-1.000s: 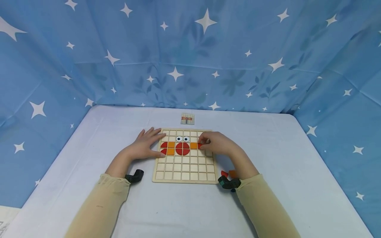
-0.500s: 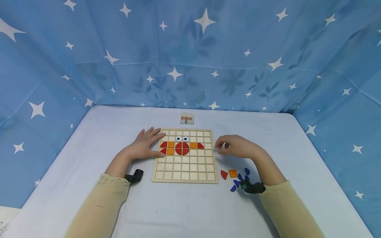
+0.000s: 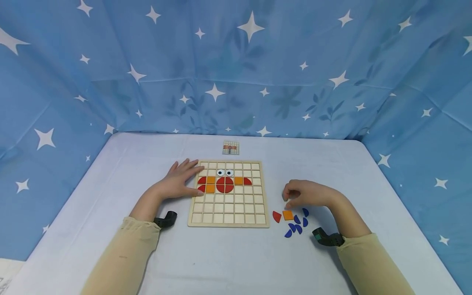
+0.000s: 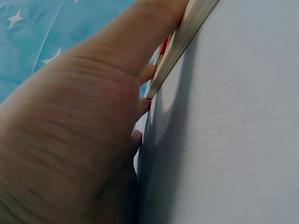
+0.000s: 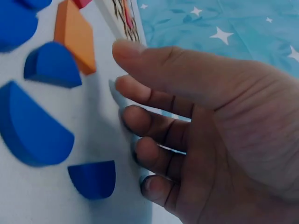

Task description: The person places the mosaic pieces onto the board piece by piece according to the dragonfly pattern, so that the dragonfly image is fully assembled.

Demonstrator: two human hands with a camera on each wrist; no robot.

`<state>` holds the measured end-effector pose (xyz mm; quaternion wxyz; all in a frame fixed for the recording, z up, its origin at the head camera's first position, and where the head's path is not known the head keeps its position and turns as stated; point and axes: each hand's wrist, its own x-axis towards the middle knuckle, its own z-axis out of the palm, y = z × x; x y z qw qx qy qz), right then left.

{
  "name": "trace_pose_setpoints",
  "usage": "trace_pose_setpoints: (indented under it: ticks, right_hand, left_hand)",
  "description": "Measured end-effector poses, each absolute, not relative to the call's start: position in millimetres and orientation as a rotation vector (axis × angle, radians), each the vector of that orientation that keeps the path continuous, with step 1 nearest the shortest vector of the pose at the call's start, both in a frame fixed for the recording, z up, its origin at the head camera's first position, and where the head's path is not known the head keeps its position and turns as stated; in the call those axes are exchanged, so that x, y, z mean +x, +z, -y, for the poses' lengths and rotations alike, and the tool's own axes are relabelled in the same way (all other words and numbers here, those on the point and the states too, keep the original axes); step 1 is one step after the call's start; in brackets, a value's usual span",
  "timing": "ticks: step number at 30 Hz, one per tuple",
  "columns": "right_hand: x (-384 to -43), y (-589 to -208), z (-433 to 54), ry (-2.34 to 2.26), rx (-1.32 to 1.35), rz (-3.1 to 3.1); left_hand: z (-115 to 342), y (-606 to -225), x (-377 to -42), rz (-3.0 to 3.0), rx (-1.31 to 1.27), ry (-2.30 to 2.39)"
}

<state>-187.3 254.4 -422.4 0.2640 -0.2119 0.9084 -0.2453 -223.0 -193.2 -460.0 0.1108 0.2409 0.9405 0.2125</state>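
A wooden grid board [image 3: 228, 220] lies at the middle of the table. My left hand [image 3: 178, 180] rests at its left edge, fingers spread, thumb on the lower red piece there. Set in the grid are two eye pieces [image 3: 220, 173], a red circle [image 3: 225, 184] of quarter pieces, orange squares [image 3: 239, 180] and red quarter pieces [image 3: 247, 181] at the sides. My right hand [image 3: 309, 193] hovers right of the board, fingers loosely bent and holding nothing. Just below its fingertips lie a loose orange square [image 3: 287, 215], a red quarter piece [image 3: 276, 216] and several blue half-round pieces [image 5: 52, 64].
Behind the board lies a small pattern card [image 3: 230, 148] showing a similar grid design. A white cloth covers the table [image 3: 221, 262], and a blue star-printed curtain [image 3: 236, 73] stands around the back and sides.
My right hand has let go of the red quarter piece in the board's right part and moved right and toward me, above the loose pieces. My left hand has stayed put.
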Motion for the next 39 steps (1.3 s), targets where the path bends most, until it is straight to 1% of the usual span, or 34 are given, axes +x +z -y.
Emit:
trace_pose_setpoints:
  ticks: [9, 18, 29, 39]
  right_hand:
    - [-187.7, -426.9, -254.7, -0.620, -0.662, -2.435]
    - [-193.7, -436.9, -259.5, -0.729, -0.584, -2.479]
    - [-189.4, -434.2, -261.0, -0.683, -0.689, -2.451]
    - [-190.3, -435.9, -260.2, -0.697, -0.669, -2.493]
  left_hand:
    - [195.0, -463.2, -224.5, -2.770, 0.721, 0.627]
    - [195.0, -462.0, -223.7, -2.767, 0.714, 0.622]
    - [194.6, -461.4, -223.1, -2.761, 0.710, 0.623]
    - [194.9, -462.3, -224.2, -2.764, 0.715, 0.623]
